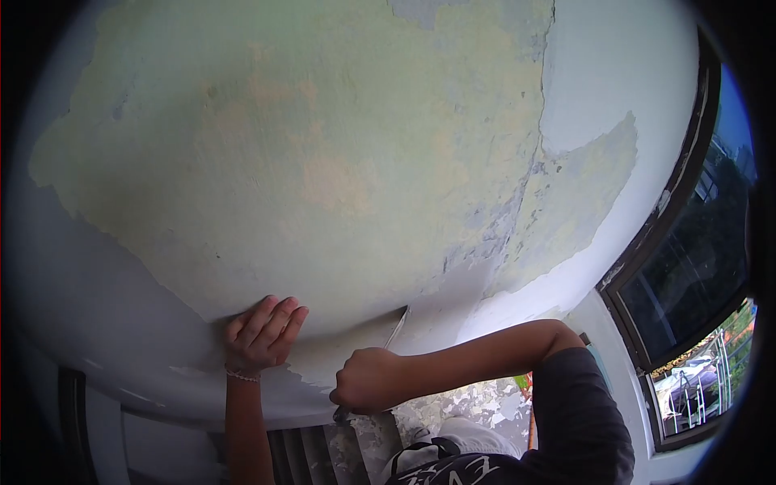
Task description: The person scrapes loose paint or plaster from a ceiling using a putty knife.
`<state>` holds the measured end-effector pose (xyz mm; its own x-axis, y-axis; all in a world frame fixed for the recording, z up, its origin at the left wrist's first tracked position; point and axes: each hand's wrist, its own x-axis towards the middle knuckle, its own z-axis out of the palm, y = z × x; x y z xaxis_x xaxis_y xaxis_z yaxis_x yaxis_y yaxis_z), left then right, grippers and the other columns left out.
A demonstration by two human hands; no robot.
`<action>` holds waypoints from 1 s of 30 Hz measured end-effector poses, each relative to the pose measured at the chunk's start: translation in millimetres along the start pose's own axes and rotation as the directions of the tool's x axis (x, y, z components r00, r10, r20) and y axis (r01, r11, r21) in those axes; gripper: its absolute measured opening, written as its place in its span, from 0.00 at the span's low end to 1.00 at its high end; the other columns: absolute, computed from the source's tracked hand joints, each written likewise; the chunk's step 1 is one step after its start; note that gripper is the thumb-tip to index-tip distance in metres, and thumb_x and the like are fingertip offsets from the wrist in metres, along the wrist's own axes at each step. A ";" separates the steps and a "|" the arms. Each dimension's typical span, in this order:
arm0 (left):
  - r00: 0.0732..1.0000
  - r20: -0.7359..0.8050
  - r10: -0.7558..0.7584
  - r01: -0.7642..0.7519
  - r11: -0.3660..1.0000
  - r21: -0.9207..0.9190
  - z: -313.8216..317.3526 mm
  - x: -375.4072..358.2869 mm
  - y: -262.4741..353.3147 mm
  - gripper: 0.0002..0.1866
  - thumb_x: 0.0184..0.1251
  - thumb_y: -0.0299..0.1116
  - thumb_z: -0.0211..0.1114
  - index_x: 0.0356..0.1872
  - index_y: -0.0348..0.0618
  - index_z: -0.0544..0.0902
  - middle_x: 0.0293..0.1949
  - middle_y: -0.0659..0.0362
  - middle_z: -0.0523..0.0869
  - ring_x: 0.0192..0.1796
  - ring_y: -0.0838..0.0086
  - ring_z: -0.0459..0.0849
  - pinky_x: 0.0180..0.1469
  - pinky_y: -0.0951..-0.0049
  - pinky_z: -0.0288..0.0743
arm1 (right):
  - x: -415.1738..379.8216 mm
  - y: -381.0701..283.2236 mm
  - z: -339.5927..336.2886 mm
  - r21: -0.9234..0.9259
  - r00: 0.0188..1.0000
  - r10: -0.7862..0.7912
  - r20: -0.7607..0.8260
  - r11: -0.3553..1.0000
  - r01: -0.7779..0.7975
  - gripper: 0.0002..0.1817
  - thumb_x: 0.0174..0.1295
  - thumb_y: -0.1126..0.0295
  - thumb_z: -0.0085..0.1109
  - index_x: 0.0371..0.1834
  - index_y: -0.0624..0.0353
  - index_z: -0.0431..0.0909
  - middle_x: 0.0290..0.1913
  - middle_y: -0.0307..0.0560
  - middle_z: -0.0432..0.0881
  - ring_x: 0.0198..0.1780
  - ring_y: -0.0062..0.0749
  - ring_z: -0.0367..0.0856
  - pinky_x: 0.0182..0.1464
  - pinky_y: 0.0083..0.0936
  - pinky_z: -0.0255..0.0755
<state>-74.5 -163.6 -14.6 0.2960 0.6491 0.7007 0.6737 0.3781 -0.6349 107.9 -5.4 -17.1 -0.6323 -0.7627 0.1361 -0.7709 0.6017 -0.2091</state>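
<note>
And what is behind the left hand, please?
Behind the left hand is the wall: a worn greenish patch shows beyond the fingertips, and pale paint to the left. The spot directly behind the hand is covered, so its surface cannot be seen.

Passage up wall (323,162); window frame (626,325) (dark) blocks right.

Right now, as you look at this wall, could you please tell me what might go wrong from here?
The scraper in the right hand could slip sideways and perhaps nick the left hand, which is at the wall not far away.

Too steep a push might gouge the wall, since the blade's tip is up against it.

The flake-strewn floor could make for poor footing.
</note>
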 end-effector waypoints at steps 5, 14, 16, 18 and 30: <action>1.000 -0.028 0.004 -0.004 1.000 0.012 2.3 2.5 -2.2 0.10 0.70 0.39 0.64 0.50 0.67 0.85 0.55 0.77 0.84 0.60 0.79 0.80 0.53 0.76 0.70 | -2.3 4.8 -10.3 0.001 1.000 -0.011 -0.029 1.000 0.011 0.09 0.51 0.63 0.63 0.25 0.57 0.78 0.19 0.51 0.80 0.25 0.50 0.85 0.26 0.44 0.79; 1.000 -0.013 -0.005 0.006 1.000 0.021 1.6 -0.6 1.2 0.09 0.70 0.38 0.65 0.48 0.67 0.85 0.56 0.77 0.84 0.60 0.79 0.80 0.52 0.75 0.69 | -2.8 19.8 -30.6 0.015 0.979 0.204 0.008 0.979 -0.204 0.07 0.51 0.66 0.65 0.23 0.58 0.82 0.24 0.53 0.84 0.29 0.50 0.87 0.33 0.42 0.82; 1.000 -0.007 0.000 0.000 1.000 0.011 -0.1 -1.4 2.5 0.09 0.70 0.38 0.65 0.48 0.67 0.85 0.56 0.77 0.84 0.60 0.78 0.80 0.52 0.75 0.69 | -10.6 14.7 -30.8 0.060 0.969 0.248 -0.012 0.967 -0.247 0.08 0.52 0.66 0.64 0.23 0.58 0.81 0.22 0.53 0.83 0.28 0.50 0.86 0.30 0.42 0.81; 1.000 0.006 -0.007 0.007 1.000 0.015 0.3 -2.3 1.4 0.09 0.70 0.39 0.65 0.48 0.66 0.85 0.56 0.76 0.83 0.60 0.78 0.80 0.52 0.74 0.68 | -21.2 17.3 -42.5 0.058 0.960 0.279 -0.030 0.959 -0.277 0.09 0.53 0.65 0.63 0.23 0.58 0.80 0.21 0.52 0.82 0.27 0.50 0.86 0.28 0.43 0.79; 0.999 -0.038 0.010 -0.009 0.999 0.031 3.8 -0.3 0.8 0.09 0.71 0.38 0.63 0.49 0.65 0.84 0.56 0.75 0.83 0.60 0.76 0.80 0.53 0.74 0.70 | 3.3 -10.4 -8.9 -0.009 0.984 -0.142 -0.105 0.990 0.142 0.09 0.52 0.63 0.61 0.24 0.57 0.78 0.19 0.47 0.81 0.25 0.49 0.85 0.25 0.42 0.78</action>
<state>-76.6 -161.0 -16.6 0.3285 0.6271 0.7062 0.6495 0.3929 -0.6510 113.1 -12.0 -5.9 -0.5211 -0.8114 0.2649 -0.8534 0.4896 -0.1790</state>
